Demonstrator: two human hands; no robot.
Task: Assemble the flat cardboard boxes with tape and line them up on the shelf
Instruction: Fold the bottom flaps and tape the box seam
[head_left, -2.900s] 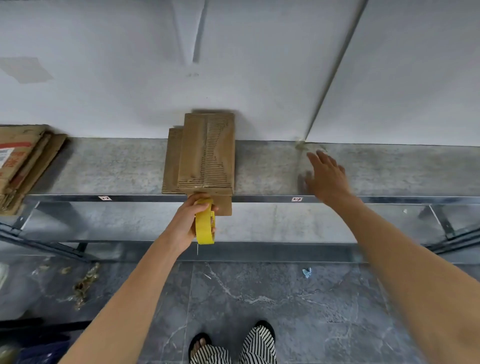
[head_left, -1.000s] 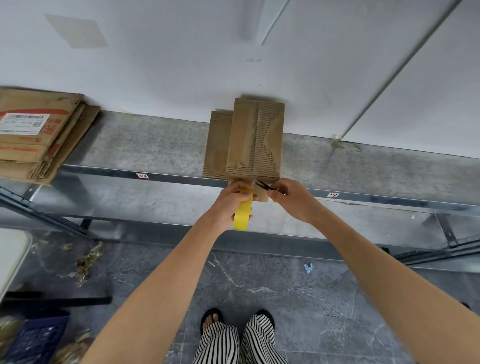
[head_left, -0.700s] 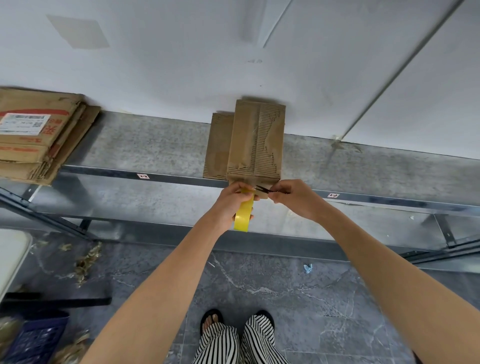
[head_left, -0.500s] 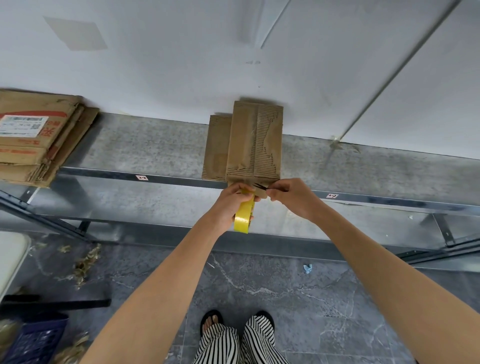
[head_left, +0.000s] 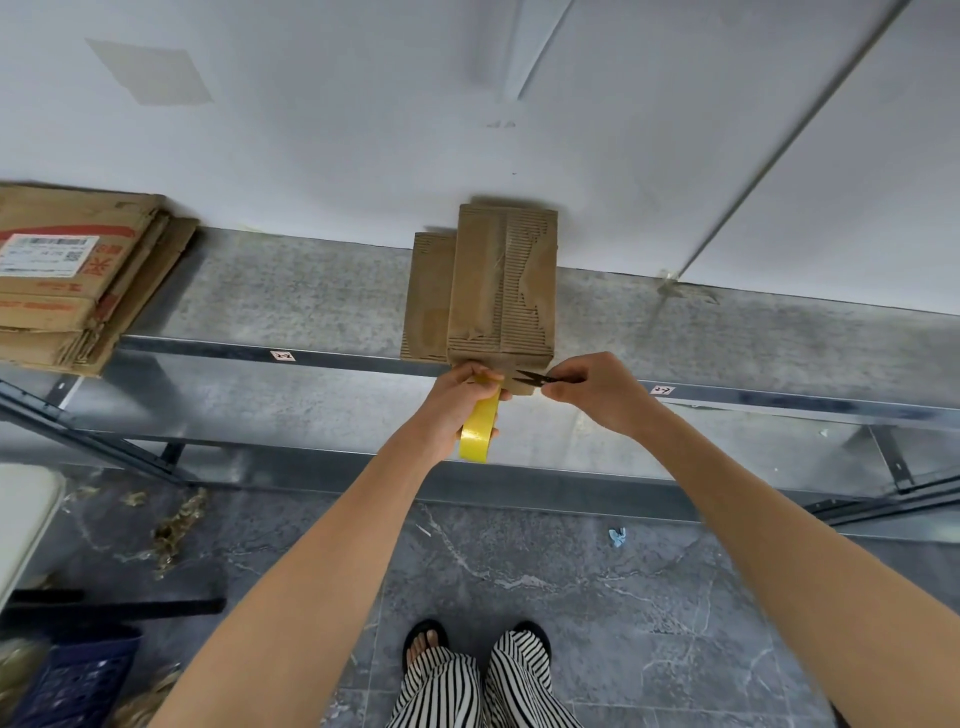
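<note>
L hand (head_left: 449, 402) gripping tape roll (head_left: 480, 428), R hand (head_left: 597, 389) w/ snips (head_left: 530, 378) (blades apart)

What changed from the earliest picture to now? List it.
The right hand left the bare shelf, took up small black scissors and moved left to the tape at the front of the cardboard box; the blades are open there. Unchanged: the left hand keeps its grip on the yellow tape roll, the box stands on the shelf, and the flat cartons lie at the left.

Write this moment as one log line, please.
step: cutting tape | left hand: holds yellow tape roll | right hand: holds scissors | box: on shelf
</note>
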